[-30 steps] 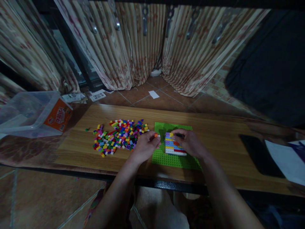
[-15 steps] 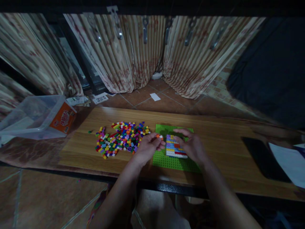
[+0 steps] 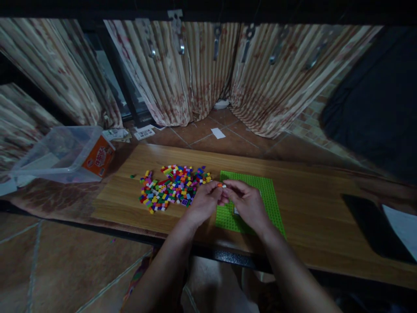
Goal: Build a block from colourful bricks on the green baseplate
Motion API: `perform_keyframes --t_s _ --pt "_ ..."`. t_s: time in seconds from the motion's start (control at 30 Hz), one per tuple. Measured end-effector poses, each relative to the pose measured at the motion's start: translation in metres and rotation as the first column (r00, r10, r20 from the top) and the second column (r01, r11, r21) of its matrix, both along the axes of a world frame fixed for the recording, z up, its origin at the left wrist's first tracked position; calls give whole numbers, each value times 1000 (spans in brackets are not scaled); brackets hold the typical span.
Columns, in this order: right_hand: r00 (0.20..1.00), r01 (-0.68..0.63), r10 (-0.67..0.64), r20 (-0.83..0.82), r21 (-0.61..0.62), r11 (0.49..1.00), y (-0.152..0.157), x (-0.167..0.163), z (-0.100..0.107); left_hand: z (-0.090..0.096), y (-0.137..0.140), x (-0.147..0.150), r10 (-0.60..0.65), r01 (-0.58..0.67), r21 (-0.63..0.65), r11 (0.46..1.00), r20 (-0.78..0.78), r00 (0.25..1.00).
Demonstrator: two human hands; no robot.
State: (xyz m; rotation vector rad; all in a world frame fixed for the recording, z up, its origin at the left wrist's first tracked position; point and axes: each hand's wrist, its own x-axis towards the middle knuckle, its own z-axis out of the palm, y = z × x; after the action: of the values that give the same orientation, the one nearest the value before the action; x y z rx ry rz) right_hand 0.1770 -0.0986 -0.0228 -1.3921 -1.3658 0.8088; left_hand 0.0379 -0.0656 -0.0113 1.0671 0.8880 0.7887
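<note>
A small orange-and-white brick piece (image 3: 222,185) is held up above the left edge of a green studded baseplate (image 3: 276,215), between the two hands. Its orange part lies to the left and its white part to the right, so its long axis seems to run roughly left to right; the studs are too small to make out. The left hand (image 3: 206,198) pinches it between thumb and forefinger. The right hand (image 3: 246,201) has its thumb and fingers drawn in at the white end, though whether they grip it cannot be told. Beneath the right hand, on the baseplate, a pale corner of a brick panel (image 3: 236,211) shows, the remainder covered. Just left of the baseplate lies a loose heap of multicoloured bricks (image 3: 172,187), with a single green brick (image 3: 132,176) apart from it. All this sits on a long wood-grain tabletop (image 3: 312,208) with a dark front edge; near its right end are a flat black object (image 3: 374,228) and white paper (image 3: 402,230). Beyond the left end stands a clear plastic bin (image 3: 73,171) with an orange label (image 3: 99,157). Behind, striped curtains (image 3: 202,87) hang above a brown tiled floor (image 3: 198,130), and dark fabric (image 3: 378,104) fills the right side of the dim room.
</note>
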Motion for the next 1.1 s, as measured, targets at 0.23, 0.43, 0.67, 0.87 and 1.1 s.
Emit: perform_keyframes --t_s 0.23,0.43,0.67,0.87,1.1 --pt "985 -24 2 171 126 992 1 -10 2 -3 -2 -6 17 -8 82 997 -113 993" --pt "914 67 -132 384 177 982 6 0 11 -2 4 -15 173 -147 133 980 -219 960" --pt "783 -7 -82 617 140 990 15 16 7 6 5 -41 263 63 451 890 -621 739" --pt "681 -102 21 732 67 992 19 2 -4 5 3 -40 284 116 486 866 -670 685" --pt "487 60 -49 872 23 998 16 4 -4 2 10 -52 320 189 487 853 -773 547"
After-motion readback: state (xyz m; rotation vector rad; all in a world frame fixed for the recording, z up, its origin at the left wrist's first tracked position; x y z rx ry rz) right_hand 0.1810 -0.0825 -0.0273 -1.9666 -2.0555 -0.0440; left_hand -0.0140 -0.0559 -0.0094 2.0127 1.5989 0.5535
